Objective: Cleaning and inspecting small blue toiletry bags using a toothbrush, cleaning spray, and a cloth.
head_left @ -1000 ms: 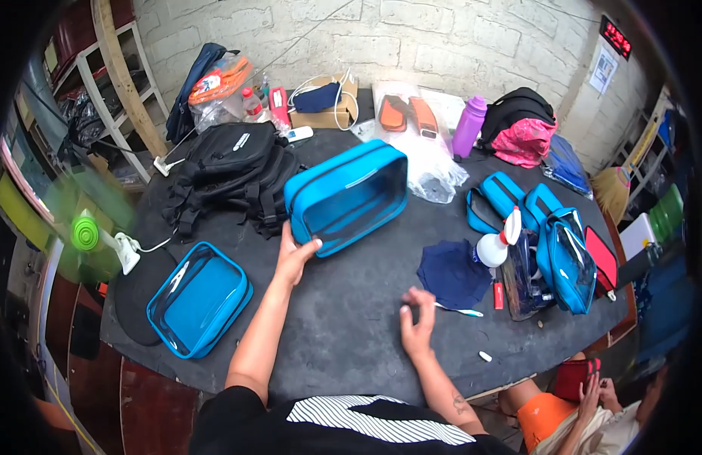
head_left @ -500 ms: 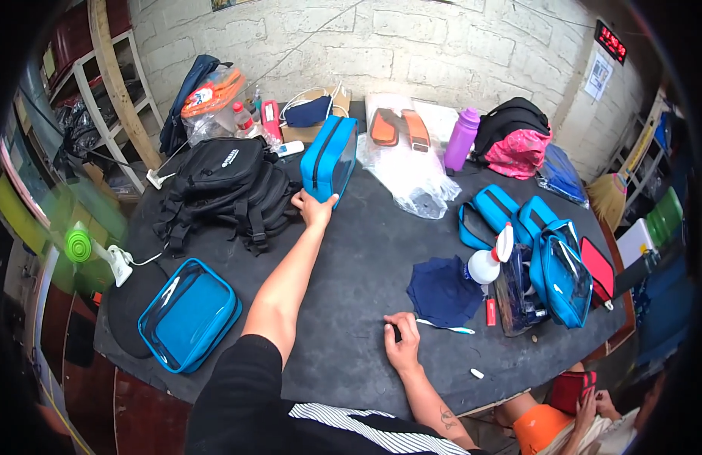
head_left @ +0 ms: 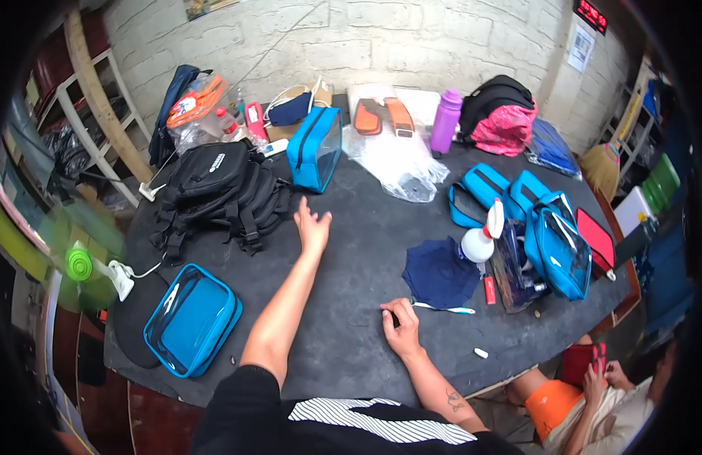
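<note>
Left hand has let go of the blue pouch since half a sec ago and pulled back, fingers spread, holding nothing. Pouch stands on edge at 12 o'clock from that hand, next to the black backpack. Right hand rests on the dark table, fingers curled, touching the end of a toothbrush at its 2 o'clock, by the navy cloth

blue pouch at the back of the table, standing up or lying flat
Standing up. The blue pouch rests on its narrow edge beside the black backpack, clear side facing right; the left hand is open, just short of it.
</note>
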Demonstrator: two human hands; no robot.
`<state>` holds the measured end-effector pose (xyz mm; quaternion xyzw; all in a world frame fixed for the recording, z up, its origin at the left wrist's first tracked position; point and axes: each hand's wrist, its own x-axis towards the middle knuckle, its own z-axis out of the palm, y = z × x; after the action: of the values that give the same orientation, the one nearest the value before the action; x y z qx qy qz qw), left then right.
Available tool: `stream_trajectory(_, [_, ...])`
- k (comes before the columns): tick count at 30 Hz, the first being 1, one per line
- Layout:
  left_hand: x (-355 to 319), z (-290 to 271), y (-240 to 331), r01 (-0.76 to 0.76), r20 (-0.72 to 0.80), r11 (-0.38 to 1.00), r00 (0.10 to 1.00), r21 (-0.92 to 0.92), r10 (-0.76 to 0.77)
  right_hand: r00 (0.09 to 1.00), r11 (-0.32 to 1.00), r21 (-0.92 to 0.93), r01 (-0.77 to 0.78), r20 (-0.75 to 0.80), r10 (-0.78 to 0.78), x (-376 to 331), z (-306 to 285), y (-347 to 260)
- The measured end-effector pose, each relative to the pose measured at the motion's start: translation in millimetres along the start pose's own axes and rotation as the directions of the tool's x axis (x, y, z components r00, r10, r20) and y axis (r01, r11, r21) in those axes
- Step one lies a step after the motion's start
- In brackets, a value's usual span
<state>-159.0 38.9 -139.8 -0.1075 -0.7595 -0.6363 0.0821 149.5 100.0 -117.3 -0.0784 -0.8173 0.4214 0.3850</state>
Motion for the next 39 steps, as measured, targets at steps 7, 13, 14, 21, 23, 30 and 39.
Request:
stream_trajectory(7, [-162.1, -82.1, 59.3, -0.433, 0.354, 0.812, 0.886, 0.392, 0.301, 0.967, 0.975, -0.035, 0.218, -0.125, -0.221, 8.7, -35.2, -10.8])
stream_trajectory(13, [-188.5, -110.5, 36.2, -0.394, 0.359, 0.815, 0.900, 0.424, 0.248, 0.694, 0.839, -0.526, 0.142, -0.551, -0.463, 91.1, -169.6, -35.0])
stream_trajectory(14, [-189.1, -108.4, 35.3, -0.397, 0.353, 0.809, 0.901, 0.434, 0.252, 0.683, 0.791, -0.611, 0.017, -0.571, -0.456, 95.2, -199.4, -29.3])
stream_trajectory(21, [-191.2, -110.0, 27.6, -0.433, 0.380, 0.758, 0.887, 0.487, 0.263, 0.836, 0.161, -0.821, -0.548, -0.530, 0.143, 61.4, -314.2, 53.5])
stream_trajectory(23, [-191.0, -106.9, 34.7, -0.426, 0.385, 0.775, 0.887, 0.467, 0.255, 0.771, 0.442, -0.714, -0.543, -0.632, -0.074, 57.7, -347.4, 85.7])
stream_trajectory(30, [-184.6, -112.2, 65.2, -0.075, 0.257, 0.997, 0.963, -0.015, 0.077, 0.369, 0.809, -0.544, 0.223, -0.721, -0.586, 142.9, -265.5, -99.0])
stream_trajectory(39, [-155.3, -136.1, 145.5, 0.678, 0.705, 0.198, 0.693, -0.708, 0.149, 0.505, 0.453, -0.223, 0.863, 0.404, -0.763, 92.7, -41.6, -95.3])
